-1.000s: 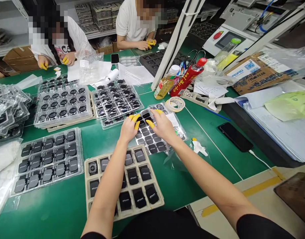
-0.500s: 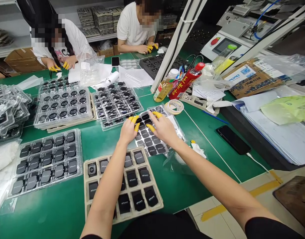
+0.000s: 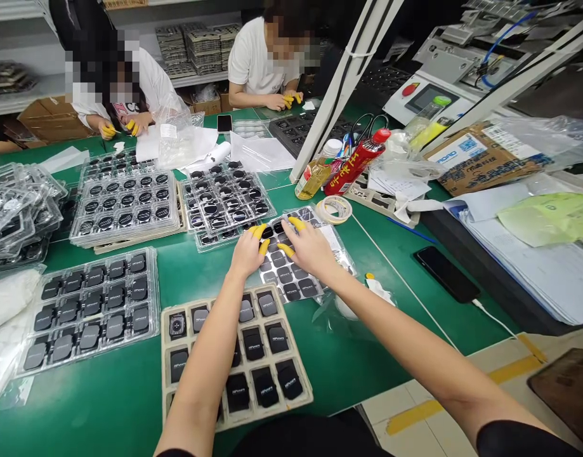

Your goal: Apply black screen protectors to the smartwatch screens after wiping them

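Observation:
A sheet of dark, rounded-square labels (image 3: 285, 274) with a silvery backing lies on the table ahead of me. My left hand (image 3: 248, 252) is at its left edge, yellow covers on its fingertips, the fingers curled and closed at the sheet's border. Over the sheet's upper part rests my right hand (image 3: 313, 249), its thumb and fingers apart and touching the labels. Below my forearms sits a beige tray (image 3: 298, 355) holding black printed pieces and one watch (image 3: 177, 325). My left forearm hides part of that tray.
At left lies a clear tray (image 3: 151, 304) of dark pieces. Stacked trays (image 3: 124, 190) and more blister trays (image 3: 224, 197) stand behind. A tape roll (image 3: 334, 209), bottle (image 3: 313, 178), red can (image 3: 355, 168) and phone (image 3: 446, 274) lie right. Two co-workers (image 3: 260, 70) work opposite.
The view has shifted slightly. My hands stay at the label sheet with only small finger movement. The co-worker at the far left has moved their hands a little.

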A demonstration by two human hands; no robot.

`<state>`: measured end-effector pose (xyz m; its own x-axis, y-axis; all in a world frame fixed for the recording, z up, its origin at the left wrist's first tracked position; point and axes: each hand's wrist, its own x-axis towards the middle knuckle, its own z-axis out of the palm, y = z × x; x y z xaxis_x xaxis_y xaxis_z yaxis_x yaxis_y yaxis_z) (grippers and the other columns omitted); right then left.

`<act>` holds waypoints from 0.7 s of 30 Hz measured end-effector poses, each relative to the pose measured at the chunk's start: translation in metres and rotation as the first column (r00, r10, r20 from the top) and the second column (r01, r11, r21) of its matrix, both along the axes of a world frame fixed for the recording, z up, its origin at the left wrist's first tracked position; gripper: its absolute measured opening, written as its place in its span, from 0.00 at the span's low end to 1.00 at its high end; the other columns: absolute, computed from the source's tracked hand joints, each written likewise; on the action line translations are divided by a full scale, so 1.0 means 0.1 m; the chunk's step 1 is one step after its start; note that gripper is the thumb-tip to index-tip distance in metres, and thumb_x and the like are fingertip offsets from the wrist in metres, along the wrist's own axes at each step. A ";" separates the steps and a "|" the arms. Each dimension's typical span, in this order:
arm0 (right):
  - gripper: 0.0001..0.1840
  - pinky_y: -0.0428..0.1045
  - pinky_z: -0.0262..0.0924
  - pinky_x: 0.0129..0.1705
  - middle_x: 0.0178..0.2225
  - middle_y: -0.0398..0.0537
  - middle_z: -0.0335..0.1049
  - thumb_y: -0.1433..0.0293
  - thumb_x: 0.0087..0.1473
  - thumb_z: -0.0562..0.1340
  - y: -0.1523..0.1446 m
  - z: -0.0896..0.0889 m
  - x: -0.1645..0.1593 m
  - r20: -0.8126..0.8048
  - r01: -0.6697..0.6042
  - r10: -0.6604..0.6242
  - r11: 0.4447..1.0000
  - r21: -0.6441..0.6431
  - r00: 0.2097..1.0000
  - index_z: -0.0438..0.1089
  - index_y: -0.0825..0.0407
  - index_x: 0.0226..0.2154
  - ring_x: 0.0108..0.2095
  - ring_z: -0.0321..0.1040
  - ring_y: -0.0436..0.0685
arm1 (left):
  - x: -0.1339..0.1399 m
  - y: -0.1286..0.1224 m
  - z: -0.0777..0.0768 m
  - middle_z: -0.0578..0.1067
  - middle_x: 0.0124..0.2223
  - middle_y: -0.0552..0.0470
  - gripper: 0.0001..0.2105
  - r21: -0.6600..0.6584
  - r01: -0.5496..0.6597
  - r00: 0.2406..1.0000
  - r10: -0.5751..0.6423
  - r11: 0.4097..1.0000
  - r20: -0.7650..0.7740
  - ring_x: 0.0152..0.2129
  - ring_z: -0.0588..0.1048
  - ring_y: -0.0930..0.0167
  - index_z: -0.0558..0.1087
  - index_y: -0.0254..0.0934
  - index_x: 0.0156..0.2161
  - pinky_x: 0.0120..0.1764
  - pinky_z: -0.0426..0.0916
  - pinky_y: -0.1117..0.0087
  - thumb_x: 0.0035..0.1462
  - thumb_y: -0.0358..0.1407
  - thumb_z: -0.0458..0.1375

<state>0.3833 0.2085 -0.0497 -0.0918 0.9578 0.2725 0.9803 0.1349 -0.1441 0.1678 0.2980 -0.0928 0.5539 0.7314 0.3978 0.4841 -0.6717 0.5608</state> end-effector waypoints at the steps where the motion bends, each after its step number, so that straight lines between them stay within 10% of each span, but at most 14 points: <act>1: 0.36 0.71 0.67 0.54 0.60 0.75 0.77 0.59 0.74 0.58 -0.01 -0.01 0.00 -0.007 -0.002 0.002 1.000 -0.001 1.000 0.63 0.56 0.77 0.61 0.67 0.83 | 0.00 0.00 0.00 0.81 0.63 0.36 0.22 -0.002 -0.001 1.000 0.001 1.000 -0.001 0.61 0.81 0.54 0.70 0.41 0.71 0.66 0.78 0.47 0.76 0.39 0.56; 13: 0.14 0.63 0.75 0.58 0.55 0.55 0.79 0.60 0.74 0.66 0.16 0.02 0.01 -0.147 -0.060 0.068 0.996 0.061 0.987 0.78 0.51 0.54 0.56 0.76 0.64 | -0.02 -0.04 0.14 0.81 0.65 0.37 0.18 0.060 -0.054 0.995 0.048 0.997 0.090 0.67 0.77 0.50 0.78 0.41 0.63 0.70 0.71 0.38 0.71 0.35 0.64; 21: 0.09 0.58 0.76 0.46 0.41 0.50 0.83 0.73 0.68 0.61 -0.01 0.44 0.10 -0.359 -0.075 0.120 0.988 0.137 0.926 0.77 0.46 0.43 0.43 0.80 0.64 | -0.02 -0.04 0.36 0.87 0.49 0.44 0.21 -0.512 0.136 0.863 0.153 0.848 0.481 0.48 0.86 0.56 0.83 0.42 0.49 0.60 0.80 0.44 0.54 0.46 0.80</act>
<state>0.3932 0.2072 -0.0053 -0.0553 0.9079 0.4155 0.8437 0.2651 -0.4668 0.1659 0.2936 -0.0572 0.3837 0.9068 0.1748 0.0540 -0.2110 0.9760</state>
